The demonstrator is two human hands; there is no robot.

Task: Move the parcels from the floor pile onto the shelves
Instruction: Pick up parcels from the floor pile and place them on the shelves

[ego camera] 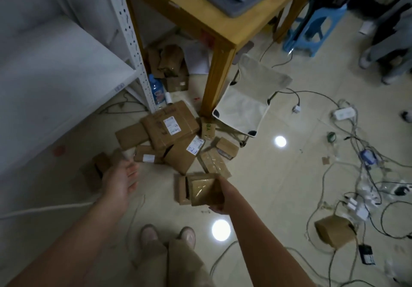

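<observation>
Overhead, a person holds a taped parcel point(204, 192) just above the pile point(169, 133). The right hand point(221, 197) has its fingers curled round the parcel's edge, probably to carry it to the shelf point(66, 59) at left. The left hand point(120, 176) is beside a blurred box point(99, 165); whether it grips the box cannot be told.

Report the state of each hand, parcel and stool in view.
Right hand, gripping the taped parcel.
Left hand, against a blurred parcel, grip unclear.
Floor pile, taped shut, lying jumbled.
Folding stool, unfolded, standing.
Lone parcel, lying apart from the pile.
</observation>
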